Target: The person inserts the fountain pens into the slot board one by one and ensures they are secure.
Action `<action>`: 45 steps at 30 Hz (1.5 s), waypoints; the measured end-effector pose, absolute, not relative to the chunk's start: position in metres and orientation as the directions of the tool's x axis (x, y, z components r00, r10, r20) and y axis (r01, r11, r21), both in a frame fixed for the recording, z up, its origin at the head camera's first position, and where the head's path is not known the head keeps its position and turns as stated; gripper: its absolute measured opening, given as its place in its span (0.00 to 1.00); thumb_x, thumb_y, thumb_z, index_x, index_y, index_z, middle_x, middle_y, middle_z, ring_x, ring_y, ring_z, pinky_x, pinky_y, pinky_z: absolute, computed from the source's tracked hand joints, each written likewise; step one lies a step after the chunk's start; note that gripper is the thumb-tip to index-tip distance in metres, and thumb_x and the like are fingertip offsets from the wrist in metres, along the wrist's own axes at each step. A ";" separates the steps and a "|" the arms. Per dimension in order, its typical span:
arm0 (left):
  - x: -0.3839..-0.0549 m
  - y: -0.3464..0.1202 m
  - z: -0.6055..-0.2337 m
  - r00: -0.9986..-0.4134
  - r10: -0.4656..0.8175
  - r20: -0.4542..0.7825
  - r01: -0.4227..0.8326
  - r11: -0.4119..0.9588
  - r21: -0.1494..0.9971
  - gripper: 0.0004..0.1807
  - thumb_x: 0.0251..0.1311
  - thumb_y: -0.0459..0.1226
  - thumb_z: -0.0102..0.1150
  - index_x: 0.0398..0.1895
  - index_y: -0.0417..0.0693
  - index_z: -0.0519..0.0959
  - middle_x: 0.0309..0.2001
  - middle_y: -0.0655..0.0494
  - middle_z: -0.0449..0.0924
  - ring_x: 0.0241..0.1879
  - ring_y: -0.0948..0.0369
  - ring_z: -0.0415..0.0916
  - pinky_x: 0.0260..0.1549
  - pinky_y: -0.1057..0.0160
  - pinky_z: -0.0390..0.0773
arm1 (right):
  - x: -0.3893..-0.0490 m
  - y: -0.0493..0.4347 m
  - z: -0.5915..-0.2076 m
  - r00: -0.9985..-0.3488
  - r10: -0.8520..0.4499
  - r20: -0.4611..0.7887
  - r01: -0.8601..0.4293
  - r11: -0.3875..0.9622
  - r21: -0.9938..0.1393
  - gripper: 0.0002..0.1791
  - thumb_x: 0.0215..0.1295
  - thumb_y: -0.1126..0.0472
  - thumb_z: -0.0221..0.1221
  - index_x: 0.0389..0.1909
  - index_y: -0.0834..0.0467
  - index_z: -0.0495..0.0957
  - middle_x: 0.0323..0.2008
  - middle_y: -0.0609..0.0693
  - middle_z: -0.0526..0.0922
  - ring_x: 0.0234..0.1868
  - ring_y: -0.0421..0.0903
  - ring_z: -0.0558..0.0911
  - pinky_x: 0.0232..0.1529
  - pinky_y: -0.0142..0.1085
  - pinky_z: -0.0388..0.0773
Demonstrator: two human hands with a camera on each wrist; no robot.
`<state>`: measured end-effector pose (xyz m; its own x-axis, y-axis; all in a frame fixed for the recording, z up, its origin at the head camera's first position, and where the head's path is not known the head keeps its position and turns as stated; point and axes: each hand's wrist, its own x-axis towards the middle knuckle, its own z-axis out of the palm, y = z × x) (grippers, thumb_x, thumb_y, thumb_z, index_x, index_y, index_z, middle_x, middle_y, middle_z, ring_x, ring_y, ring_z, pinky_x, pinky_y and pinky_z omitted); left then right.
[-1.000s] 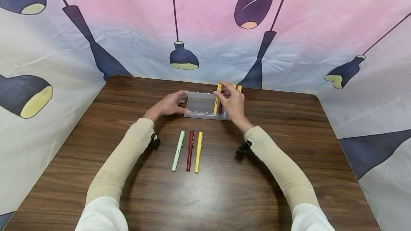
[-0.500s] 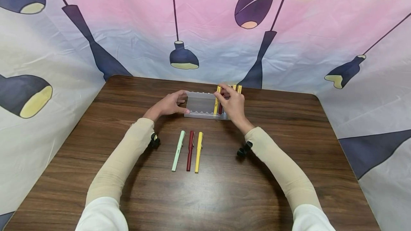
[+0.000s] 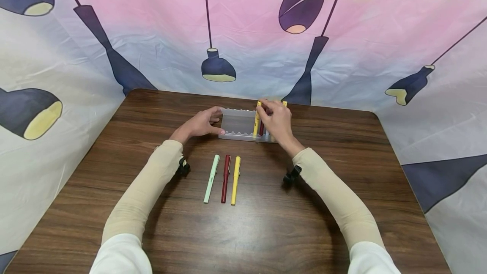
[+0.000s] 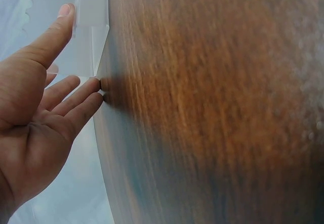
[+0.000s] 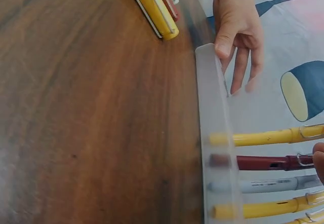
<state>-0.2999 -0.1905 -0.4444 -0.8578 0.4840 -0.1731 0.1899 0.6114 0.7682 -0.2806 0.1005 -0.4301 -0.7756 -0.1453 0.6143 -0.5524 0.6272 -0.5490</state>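
Observation:
A clear pen rack [image 3: 237, 124] with scalloped edges stands near the table's back edge. My left hand [image 3: 199, 124] is at its left end. In the left wrist view its thumb [image 4: 61, 31] touches the rack while the other fingers extend loosely. Several pens stand in the rack's right part: a yellow pen [image 5: 268, 138], a dark red pen [image 5: 268, 163], a light grey pen [image 5: 263, 184] and more yellow ones. My right hand [image 3: 278, 119] is over their upper ends. In the right wrist view only its fingertips [image 5: 319, 158] show, by the dark red pen; the yellow pen lies apart from them.
A mint green pen [image 3: 211, 179], a second dark red pen [image 3: 226, 179] and another yellow pen [image 3: 235, 181] lie side by side on the wooden table [image 3: 281, 231], in front of the rack. A printed cloth backdrop [image 3: 163, 33] hangs behind the table.
The leftmost yellow pen in the rack has gone down slightly into its slot. My right hand went down with it, then shifted a little right. My left hand stays put.

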 end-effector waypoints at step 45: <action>-0.302 -0.191 -0.444 -0.852 0.494 -0.174 0.197 0.610 0.767 0.50 0.62 0.43 0.72 0.81 0.43 0.52 0.80 0.41 0.54 0.75 0.44 0.61 0.72 0.43 0.64 | -0.271 0.107 -0.418 -0.900 -0.092 0.425 -0.394 0.586 -0.708 0.18 0.72 0.51 0.64 0.55 0.56 0.86 0.30 0.52 0.86 0.33 0.47 0.85 0.35 0.41 0.82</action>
